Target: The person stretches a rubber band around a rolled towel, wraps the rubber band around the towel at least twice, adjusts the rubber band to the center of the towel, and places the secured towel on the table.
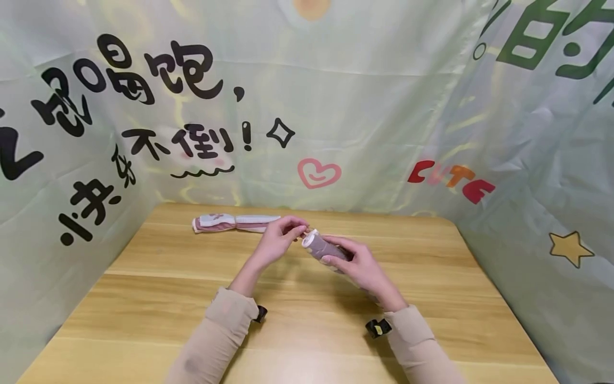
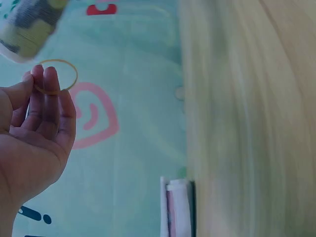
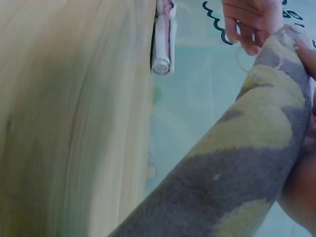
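My right hand (image 1: 362, 266) grips a rolled towel (image 1: 320, 247) in mid-air over the table. In the right wrist view the roll (image 3: 237, 143) is grey-purple with yellowish patches and runs long across the frame. My left hand (image 1: 275, 240) is beside the roll's upper end, its thumb and fingers pinching a thin yellow rubber band (image 2: 77, 75). The band forms a loop around the fingertips and stands apart from the roll in the left wrist view.
A second rolled towel (image 1: 218, 223), white and pink with a tie round its middle, lies at the back left of the wooden table (image 1: 307, 341). Printed cloth (image 1: 374, 117) hangs behind and at both sides.
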`<state>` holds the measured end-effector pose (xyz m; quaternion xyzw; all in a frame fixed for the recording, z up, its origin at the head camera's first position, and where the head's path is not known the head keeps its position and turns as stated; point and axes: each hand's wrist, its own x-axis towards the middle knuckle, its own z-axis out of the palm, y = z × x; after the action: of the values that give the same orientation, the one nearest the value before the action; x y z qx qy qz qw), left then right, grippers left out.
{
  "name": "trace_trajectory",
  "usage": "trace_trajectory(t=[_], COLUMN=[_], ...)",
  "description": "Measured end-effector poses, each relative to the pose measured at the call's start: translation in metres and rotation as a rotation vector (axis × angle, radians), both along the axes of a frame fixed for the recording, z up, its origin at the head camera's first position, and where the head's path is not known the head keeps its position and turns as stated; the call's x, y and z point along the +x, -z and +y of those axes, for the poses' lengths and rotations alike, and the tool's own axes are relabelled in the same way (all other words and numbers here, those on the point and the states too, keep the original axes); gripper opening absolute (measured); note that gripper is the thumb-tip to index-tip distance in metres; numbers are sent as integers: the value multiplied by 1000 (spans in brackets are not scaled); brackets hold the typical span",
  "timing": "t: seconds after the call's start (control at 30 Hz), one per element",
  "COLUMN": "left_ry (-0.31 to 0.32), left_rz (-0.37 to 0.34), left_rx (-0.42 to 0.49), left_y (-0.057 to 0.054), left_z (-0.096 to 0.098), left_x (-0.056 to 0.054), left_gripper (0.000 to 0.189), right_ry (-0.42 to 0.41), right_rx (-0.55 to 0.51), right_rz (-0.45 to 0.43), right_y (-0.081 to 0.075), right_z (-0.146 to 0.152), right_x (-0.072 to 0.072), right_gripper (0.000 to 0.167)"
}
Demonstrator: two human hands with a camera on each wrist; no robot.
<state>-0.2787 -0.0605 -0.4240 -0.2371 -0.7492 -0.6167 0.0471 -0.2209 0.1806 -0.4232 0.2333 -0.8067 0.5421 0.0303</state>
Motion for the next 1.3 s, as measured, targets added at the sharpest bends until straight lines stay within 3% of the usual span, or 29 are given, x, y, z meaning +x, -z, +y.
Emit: trace_trajectory(t=[0.1, 0.27, 0.63, 0.93, 1.3], left_ry=[-16, 10, -27, -97, -99], left_rz=[9, 54, 153, 414, 698], left_rx=[20, 27, -32, -92, -142], left_y=[-2, -6, -15, -21, -25], left_z=[2, 4, 3, 6, 12], left_x=[6, 14, 24, 24, 26], left_gripper=[16, 16, 12, 10, 13], right_ry=[-23, -34, 133, 246, 396], right_rx=[12, 44, -13, -65, -220], right_rz=[94, 260, 226, 245, 211], right_y=[4, 11, 12, 9, 4], right_z=[-4, -7, -10, -11, -13], right_x=[0, 0, -3, -7, -7], right_gripper=[40, 33, 33, 34, 29])
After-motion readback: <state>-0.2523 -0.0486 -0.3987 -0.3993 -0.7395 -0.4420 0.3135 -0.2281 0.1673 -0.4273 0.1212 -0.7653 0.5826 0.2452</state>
